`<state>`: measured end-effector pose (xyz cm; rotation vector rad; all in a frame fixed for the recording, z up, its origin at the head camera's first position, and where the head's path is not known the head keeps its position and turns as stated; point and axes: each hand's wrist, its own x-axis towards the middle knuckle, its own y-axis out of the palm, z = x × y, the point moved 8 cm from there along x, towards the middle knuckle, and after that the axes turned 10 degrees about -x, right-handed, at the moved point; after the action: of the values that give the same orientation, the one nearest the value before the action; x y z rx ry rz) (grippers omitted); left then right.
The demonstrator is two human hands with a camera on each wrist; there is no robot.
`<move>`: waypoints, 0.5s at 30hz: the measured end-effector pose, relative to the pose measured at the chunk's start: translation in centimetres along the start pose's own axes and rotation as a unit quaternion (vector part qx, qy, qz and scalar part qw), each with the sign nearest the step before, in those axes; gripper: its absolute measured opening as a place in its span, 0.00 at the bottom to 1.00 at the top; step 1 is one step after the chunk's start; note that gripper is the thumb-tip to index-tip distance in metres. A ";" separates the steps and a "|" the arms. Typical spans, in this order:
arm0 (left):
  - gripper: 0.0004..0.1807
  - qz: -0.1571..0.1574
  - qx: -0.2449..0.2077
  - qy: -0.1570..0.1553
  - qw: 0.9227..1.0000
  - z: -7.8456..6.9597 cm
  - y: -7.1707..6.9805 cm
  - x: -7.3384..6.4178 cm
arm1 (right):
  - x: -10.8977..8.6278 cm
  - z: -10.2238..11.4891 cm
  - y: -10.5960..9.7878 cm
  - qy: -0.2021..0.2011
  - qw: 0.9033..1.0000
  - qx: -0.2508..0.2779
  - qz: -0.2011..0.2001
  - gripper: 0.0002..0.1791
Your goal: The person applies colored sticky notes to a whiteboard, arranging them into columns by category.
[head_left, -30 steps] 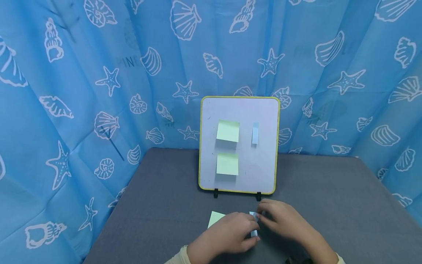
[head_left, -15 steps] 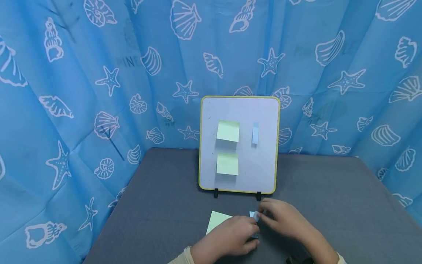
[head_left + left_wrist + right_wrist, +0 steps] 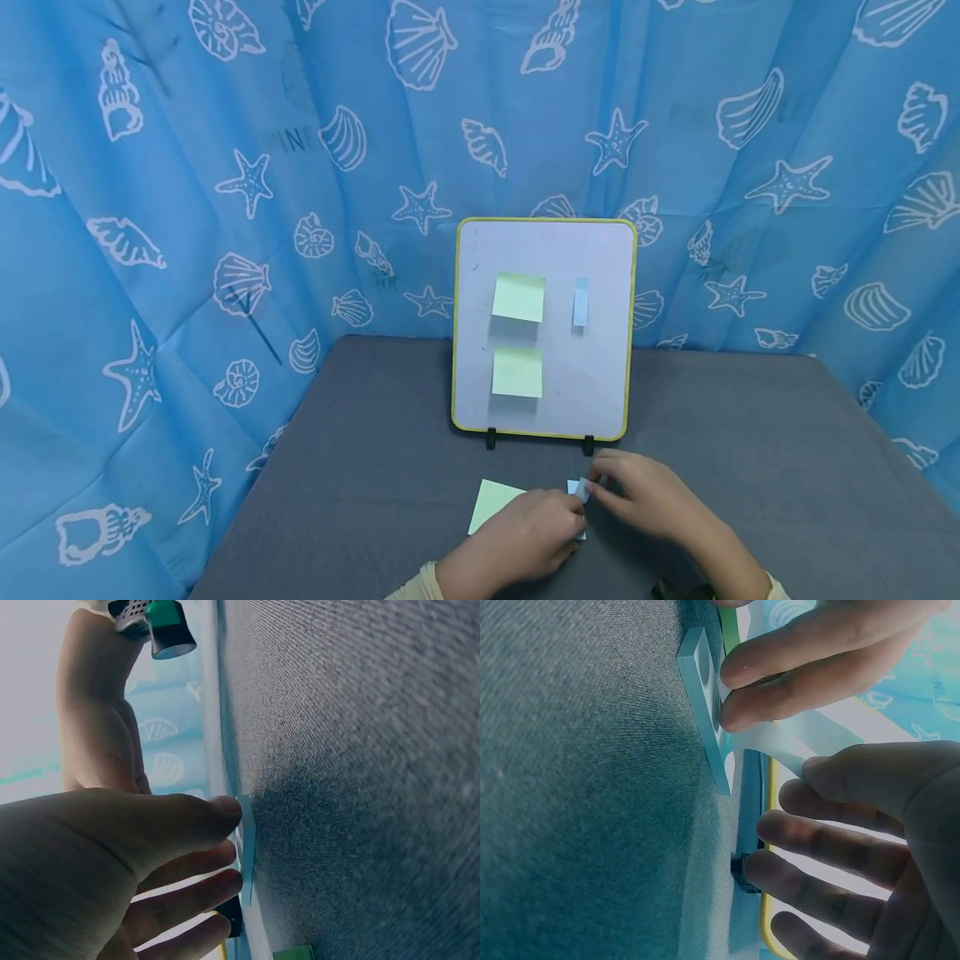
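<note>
A narrow pad of blue sticky notes (image 3: pixel 697 705) lies on the grey tabletop. My left hand (image 3: pixel 525 533) reaches over from the left and holds the pad down, two fingertips (image 3: pixel 742 709) on its face and the thumb (image 3: pixel 217 814) at its edge. Across from it, my right hand (image 3: pixel 641 496) pinches the top blue sticky note (image 3: pixel 769 741) between thumb and forefinger. That note bends up off the pad, its other end still against it. Partly under my left forearm and hand is a pale green sticky note pad (image 3: pixel 491 504).
A yellow-rimmed whiteboard (image 3: pixel 555 250) stands behind my hands on black feet (image 3: pixel 588 446). It bears two green notes (image 3: pixel 517 372) and one blue strip (image 3: pixel 581 302). A blue shell-patterned curtain (image 3: pixel 375 167) encloses the table (image 3: pixel 360 467).
The top blue note's end has lifted and folded up in my right fingers. My left hand has shifted slightly right, showing more of the green pad, and its thumb has drawn in.
</note>
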<state>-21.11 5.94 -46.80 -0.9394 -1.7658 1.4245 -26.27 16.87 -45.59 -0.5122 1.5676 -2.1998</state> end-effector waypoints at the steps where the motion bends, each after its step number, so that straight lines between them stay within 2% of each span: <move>1: 0.05 -0.003 0.007 0.001 1.000 0.0 0.0 0.0 | 0.0 0.0 0.0 0.002 1.000 0.001 0.002 0.04; 15: 0.07 -0.019 0.050 0.007 0.999 -0.4 0.0 -0.2 | 0.0 0.0 0.1 0.009 1.000 0.000 0.012 0.03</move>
<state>-20.64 6.01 -46.72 -0.8583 -1.6774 1.4645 -26.25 16.88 -45.71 -0.4719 1.5760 -2.1922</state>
